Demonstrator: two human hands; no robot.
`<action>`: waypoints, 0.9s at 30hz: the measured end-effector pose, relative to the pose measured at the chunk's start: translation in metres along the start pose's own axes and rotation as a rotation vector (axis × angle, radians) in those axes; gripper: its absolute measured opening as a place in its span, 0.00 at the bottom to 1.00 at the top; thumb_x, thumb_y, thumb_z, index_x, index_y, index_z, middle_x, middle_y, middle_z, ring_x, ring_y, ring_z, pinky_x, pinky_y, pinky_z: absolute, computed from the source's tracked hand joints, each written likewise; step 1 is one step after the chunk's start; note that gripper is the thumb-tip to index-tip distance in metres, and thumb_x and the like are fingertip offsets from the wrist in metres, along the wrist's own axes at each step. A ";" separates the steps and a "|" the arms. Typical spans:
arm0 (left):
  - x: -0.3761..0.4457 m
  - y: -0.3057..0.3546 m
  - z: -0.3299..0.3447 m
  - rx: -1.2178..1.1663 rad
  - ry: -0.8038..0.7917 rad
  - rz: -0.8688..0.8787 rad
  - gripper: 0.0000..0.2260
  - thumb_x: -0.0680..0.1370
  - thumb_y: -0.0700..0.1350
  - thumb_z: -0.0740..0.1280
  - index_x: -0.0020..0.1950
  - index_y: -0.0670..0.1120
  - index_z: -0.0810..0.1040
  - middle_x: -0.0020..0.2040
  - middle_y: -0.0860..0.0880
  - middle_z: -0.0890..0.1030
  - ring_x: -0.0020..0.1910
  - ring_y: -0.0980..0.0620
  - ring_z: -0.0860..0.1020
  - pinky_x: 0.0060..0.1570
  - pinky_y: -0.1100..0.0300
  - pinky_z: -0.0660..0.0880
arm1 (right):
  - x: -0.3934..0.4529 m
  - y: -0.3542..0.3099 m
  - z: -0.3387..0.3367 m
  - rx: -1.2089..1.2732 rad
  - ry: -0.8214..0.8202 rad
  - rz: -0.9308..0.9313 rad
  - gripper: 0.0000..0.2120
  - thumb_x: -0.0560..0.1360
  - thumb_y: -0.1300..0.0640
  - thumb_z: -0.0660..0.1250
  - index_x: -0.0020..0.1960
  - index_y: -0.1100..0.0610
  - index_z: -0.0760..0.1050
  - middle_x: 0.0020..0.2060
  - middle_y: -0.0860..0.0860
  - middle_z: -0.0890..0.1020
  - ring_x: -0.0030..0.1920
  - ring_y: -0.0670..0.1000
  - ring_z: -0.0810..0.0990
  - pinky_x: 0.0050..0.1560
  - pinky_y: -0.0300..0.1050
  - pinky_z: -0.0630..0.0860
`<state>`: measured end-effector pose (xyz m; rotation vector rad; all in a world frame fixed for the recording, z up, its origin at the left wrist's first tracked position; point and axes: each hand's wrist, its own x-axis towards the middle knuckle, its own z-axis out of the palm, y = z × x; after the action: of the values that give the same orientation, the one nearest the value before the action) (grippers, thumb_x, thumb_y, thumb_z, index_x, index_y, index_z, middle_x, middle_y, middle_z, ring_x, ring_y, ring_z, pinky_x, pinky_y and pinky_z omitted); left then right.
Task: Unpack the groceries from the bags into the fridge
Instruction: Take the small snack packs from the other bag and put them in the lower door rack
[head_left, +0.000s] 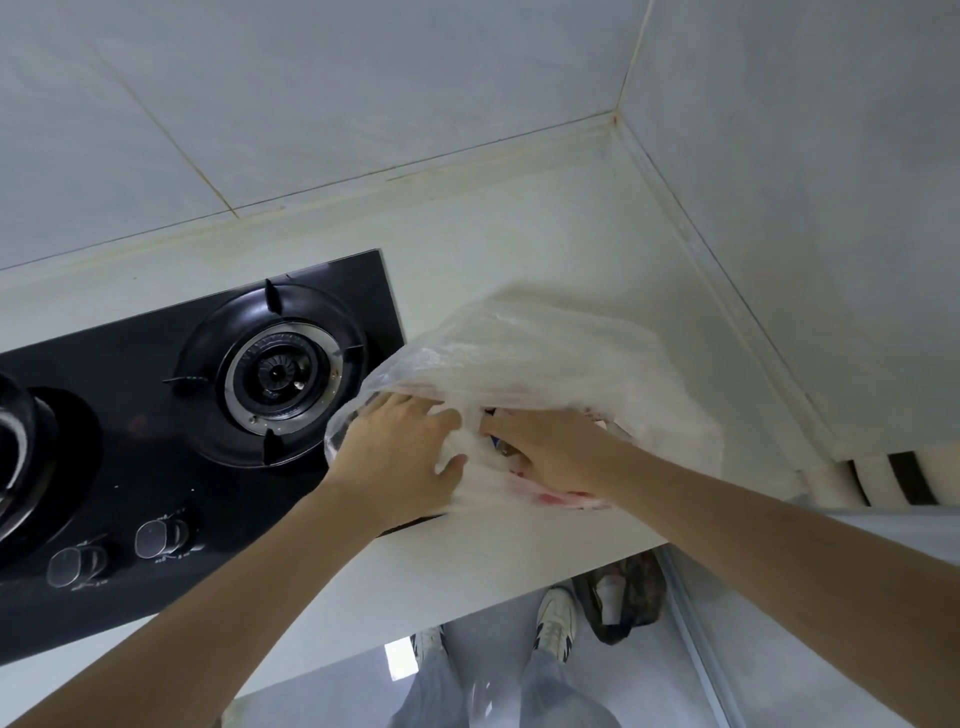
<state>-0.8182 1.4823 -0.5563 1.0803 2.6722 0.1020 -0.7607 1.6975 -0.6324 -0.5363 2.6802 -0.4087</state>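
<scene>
Opening plastic bag (545, 364) on bench (519, 244): left hand (400, 452) pinching film; right hand (550, 447) inside, grip hidden, cannot tell. Spread mouth wider before lifting contents.

Just one wide-angle view here, worn on the head and aimed steeply down over a pale stone countertop (519, 249), close above a black glass gas hob (130, 415), with tiled floor (649, 686) glimpsed below.
</scene>
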 end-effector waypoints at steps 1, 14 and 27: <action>0.003 0.007 -0.004 -0.016 0.008 0.034 0.16 0.74 0.58 0.67 0.58 0.54 0.83 0.60 0.51 0.83 0.62 0.47 0.79 0.63 0.50 0.74 | 0.001 0.002 0.003 -0.026 0.047 -0.011 0.24 0.76 0.62 0.68 0.70 0.49 0.70 0.54 0.44 0.74 0.51 0.47 0.75 0.49 0.42 0.75; 0.058 0.034 -0.030 -0.038 0.052 0.169 0.45 0.68 0.70 0.70 0.81 0.61 0.55 0.82 0.51 0.57 0.81 0.47 0.55 0.77 0.44 0.60 | -0.014 -0.008 0.018 0.119 0.201 0.138 0.30 0.75 0.57 0.74 0.74 0.56 0.71 0.72 0.58 0.73 0.71 0.62 0.71 0.65 0.63 0.76; 0.086 0.019 -0.006 0.157 -0.003 0.173 0.57 0.60 0.80 0.68 0.82 0.63 0.46 0.83 0.49 0.49 0.83 0.42 0.45 0.78 0.34 0.46 | -0.103 0.069 -0.022 -0.248 0.540 0.340 0.22 0.68 0.64 0.79 0.60 0.56 0.82 0.59 0.52 0.83 0.60 0.56 0.80 0.60 0.51 0.76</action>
<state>-0.8660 1.5556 -0.5656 1.3580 2.6150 -0.0794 -0.7028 1.8061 -0.6052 -0.0167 3.2874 -0.1327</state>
